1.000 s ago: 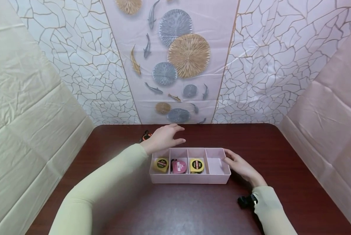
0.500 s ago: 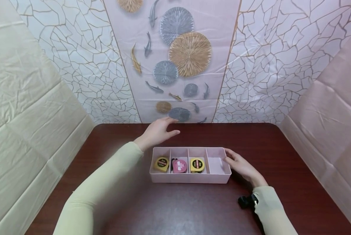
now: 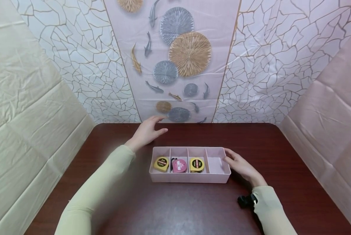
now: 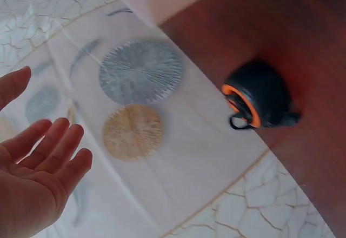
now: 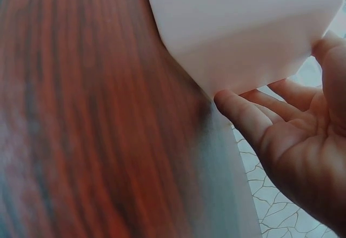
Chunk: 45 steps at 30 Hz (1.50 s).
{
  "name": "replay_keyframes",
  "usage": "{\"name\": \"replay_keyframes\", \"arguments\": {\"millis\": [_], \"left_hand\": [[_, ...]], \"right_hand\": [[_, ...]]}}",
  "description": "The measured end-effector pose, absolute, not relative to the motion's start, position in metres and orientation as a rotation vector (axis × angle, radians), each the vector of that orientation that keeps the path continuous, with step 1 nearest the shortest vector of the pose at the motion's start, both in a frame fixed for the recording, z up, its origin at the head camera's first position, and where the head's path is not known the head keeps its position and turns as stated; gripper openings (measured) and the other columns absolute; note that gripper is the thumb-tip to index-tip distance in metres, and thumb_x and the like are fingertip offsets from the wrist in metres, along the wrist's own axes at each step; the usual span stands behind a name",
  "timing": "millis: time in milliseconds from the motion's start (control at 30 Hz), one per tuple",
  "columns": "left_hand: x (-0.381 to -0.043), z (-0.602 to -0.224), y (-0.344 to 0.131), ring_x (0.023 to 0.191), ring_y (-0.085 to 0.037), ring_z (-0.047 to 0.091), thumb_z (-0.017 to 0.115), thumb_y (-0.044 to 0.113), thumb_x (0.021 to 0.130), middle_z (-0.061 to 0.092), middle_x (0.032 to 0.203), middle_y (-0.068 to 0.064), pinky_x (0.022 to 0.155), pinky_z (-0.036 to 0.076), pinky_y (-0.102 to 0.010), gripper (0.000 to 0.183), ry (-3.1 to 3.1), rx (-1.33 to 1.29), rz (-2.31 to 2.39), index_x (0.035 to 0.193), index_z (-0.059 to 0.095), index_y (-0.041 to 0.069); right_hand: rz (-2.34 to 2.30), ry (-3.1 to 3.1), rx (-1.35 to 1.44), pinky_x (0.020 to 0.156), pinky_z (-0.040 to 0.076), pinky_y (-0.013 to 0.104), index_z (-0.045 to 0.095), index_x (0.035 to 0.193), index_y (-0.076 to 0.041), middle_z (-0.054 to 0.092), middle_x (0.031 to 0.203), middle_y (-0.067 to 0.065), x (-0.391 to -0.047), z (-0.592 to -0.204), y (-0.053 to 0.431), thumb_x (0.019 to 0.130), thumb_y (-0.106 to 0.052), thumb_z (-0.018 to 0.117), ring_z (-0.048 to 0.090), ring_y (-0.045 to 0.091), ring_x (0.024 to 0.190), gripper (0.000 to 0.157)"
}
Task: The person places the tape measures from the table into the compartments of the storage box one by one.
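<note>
A pale pink organizer box [image 3: 190,178] with several compartments stands on the table. From the left, its compartments hold a yellow tape measure [image 3: 161,164], a pink tape measure [image 3: 179,165] and another yellow tape measure [image 3: 197,165]; the rightmost compartment is bare. My right hand [image 3: 241,167] grips the box's right end, thumb at the rim, fingers against the outside and underside. Beyond the box's left back corner, my left hand [image 3: 144,133] hovers with fingers spread, holding nothing. The left wrist view shows a black-and-orange tape measure [image 4: 265,94] apart from that hand; the head view hides it.
The dark reddish-brown table [image 3: 187,209] reaches back to a patterned cloth backdrop [image 3: 178,65]. Cloth panels [image 3: 325,107] flank both sides. A small black device [image 3: 246,201] is strapped to the right wrist.
My left hand has moved left, away from above the box's back left corner. The black-and-orange tape measure, visible in the head view a second ago, is now hidden there. My right hand stays put.
</note>
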<state>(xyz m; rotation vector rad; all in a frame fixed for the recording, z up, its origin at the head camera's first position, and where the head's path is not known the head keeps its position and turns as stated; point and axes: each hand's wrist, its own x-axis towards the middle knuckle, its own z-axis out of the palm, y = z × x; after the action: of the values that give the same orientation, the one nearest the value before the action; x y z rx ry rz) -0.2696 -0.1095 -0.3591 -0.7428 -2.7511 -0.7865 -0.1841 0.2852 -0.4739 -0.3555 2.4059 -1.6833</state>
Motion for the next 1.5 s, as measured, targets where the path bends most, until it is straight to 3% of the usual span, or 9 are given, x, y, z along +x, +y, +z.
{"name": "replay_keyframes", "arguments": {"millis": [533,700,1133,1500], "left_hand": [[-0.282,-0.397,-0.148,0.123,-0.033,0.055,0.076,0.03,0.091,0.055,0.14,-0.016,0.105,0.044,-0.048,0.064,-2.773,-0.558,-0.895,0.145,0.052,0.005],[-0.286,-0.405,-0.156,0.131,-0.036,0.05,0.077,0.027,0.089,0.054,0.14,-0.02,0.111,0.039,-0.049,0.065,-2.798,-0.53,-0.896,0.143,0.052,0.001],[-0.296,-0.437,-0.167,0.128,-0.042,0.051,0.078,0.021,0.088,0.054,0.137,-0.028,0.109,0.04,-0.053,0.067,-2.862,-0.455,-0.923,0.141,0.051,-0.009],[-0.307,-0.45,-0.17,0.129,-0.042,0.05,0.08,0.021,0.087,0.053,0.138,-0.029,0.11,0.039,-0.051,0.07,-2.891,-0.372,-0.986,0.142,0.048,-0.01]], "right_hand": [[-1.629,2.432,-0.303,0.095,0.042,0.021,0.025,0.153,0.01,0.04,0.148,0.033,-0.184,-0.471,0.286,0.105,-0.012,0.047,0.046,0.036,0.128,0.057],[-1.625,2.446,-0.309,0.096,0.042,0.021,0.027,0.153,0.01,0.042,0.147,0.033,-0.184,-0.471,0.286,0.106,-0.011,0.046,0.046,0.037,0.127,0.055],[-1.635,2.416,-0.343,0.097,0.041,0.021,0.027,0.153,0.009,0.039,0.149,0.032,-0.185,-0.473,0.288,0.107,-0.012,0.045,0.041,0.039,0.133,0.054],[-1.659,2.414,-0.35,0.094,0.041,0.017,0.028,0.153,0.009,0.041,0.148,0.032,-0.184,-0.473,0.287,0.106,-0.011,0.046,0.043,0.039,0.132,0.054]]}}
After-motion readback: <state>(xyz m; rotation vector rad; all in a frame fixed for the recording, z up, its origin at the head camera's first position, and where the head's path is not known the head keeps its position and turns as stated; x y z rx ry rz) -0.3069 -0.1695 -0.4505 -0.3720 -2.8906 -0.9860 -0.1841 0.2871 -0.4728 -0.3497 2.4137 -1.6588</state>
